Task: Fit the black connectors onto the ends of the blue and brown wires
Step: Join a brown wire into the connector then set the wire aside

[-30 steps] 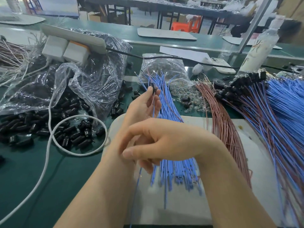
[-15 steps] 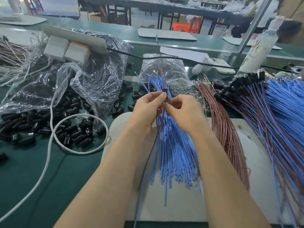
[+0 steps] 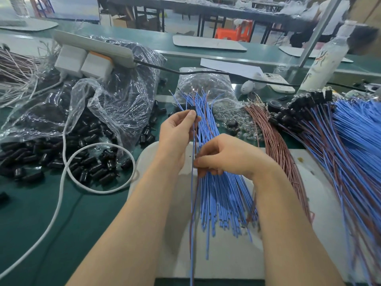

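Both hands were gripping.
My L hand (image 3: 177,133) pinched the small black plastic connector (image 3: 193,109); R hand (image 3: 228,157), just below it, pinched the thin blue and brown wires (image 3: 192,213) hanging from it.

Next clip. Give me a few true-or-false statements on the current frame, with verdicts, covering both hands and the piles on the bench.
1. The left hand pinches a black connector over the blue wire bundle. True.
2. The right hand lies open and holds nothing. False: it pinches the held wires that hang below the black connector.
3. The loose black connectors lie right of the brown wire bundle. False: they lie far to its left, by the plastic bag.
4. The brown wire bundle lies right of the blue wire bundle. True.
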The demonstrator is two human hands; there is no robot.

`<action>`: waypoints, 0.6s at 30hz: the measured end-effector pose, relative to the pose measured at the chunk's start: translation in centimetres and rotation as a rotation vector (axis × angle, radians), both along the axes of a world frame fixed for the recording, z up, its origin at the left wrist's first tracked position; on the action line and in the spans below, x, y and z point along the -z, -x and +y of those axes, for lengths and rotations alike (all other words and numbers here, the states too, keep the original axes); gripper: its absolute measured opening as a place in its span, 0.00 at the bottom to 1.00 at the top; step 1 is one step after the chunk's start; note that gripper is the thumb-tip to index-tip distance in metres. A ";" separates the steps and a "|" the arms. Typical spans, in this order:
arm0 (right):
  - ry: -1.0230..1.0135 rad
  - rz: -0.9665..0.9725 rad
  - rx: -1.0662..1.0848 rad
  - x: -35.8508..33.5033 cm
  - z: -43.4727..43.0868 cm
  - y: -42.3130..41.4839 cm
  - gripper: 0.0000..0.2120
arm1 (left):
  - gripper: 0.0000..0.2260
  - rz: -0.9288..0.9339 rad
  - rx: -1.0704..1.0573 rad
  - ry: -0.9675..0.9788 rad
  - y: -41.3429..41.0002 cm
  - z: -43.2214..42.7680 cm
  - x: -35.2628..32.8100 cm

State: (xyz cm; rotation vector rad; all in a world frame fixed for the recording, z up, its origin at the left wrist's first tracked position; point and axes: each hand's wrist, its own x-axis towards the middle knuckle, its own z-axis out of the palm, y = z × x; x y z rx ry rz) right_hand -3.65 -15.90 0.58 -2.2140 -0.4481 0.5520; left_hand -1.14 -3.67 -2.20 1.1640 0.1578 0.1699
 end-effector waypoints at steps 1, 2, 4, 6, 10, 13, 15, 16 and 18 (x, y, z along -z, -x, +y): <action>0.020 0.008 -0.027 -0.1 0.0 0.1 0.07 | 0.09 0.006 -0.011 0.010 0.0 0.1 0.1; 0.034 0.014 -0.046 -0.2 0.1 0.2 0.07 | 0.07 0.018 -0.023 0.025 0.0 0.1 0.2; 0.007 0.039 -0.058 -0.4 0.1 0.4 0.07 | 0.06 0.035 -0.049 0.044 -0.2 0.3 0.2; -0.132 0.115 -0.022 -0.6 0.2 0.6 0.07 | 0.06 0.059 -0.065 0.049 -0.4 0.6 0.3; -0.415 0.191 0.174 -0.8 0.2 0.4 0.06 | 0.06 0.086 -0.134 0.021 -0.7 1.5 0.6; -0.497 0.164 0.288 -0.7 -0.3 -0.1 0.11 | 0.06 0.077 -0.157 -0.034 -0.9 2.0 0.7; -0.496 0.192 0.215 -0.7 -0.5 0.0 0.12 | 0.06 0.079 -0.142 -0.039 -0.9 2.0 0.8; -0.454 0.198 0.143 -0.7 -0.6 0.2 0.12 | 0.05 0.081 -0.128 -0.038 -0.8 1.9 0.8; -0.284 0.169 0.001 -0.6 -0.3 0.5 0.10 | 0.05 0.078 -0.099 -0.019 -0.8 1.6 0.7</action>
